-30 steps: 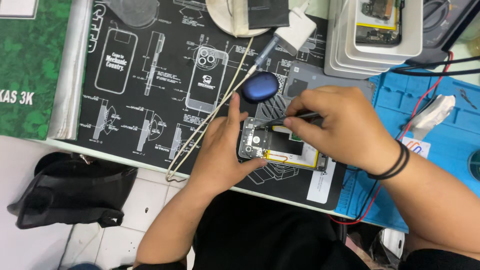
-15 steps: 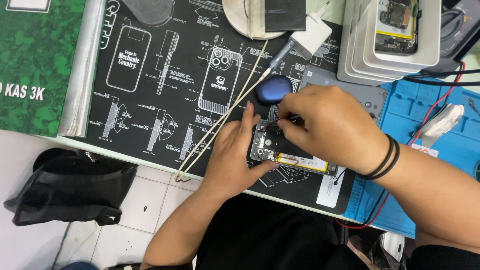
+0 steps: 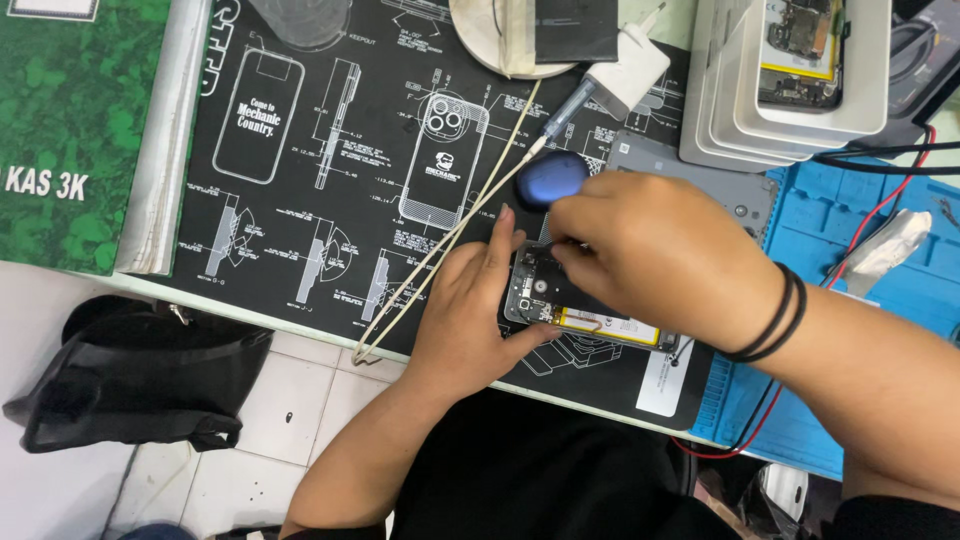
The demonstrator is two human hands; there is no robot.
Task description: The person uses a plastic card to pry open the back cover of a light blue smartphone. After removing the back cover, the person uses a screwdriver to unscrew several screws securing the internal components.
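Clearly opened phone [image 3: 590, 310], yellow battery bare

An opened smartphone [image 3: 585, 310] lies flat on the black printed mat near the near edge of the counter, its back cover off. The dark inner frame and camera end point left; a yellow-edged battery runs along its near side toward the right. Much of its upper part is hidden.
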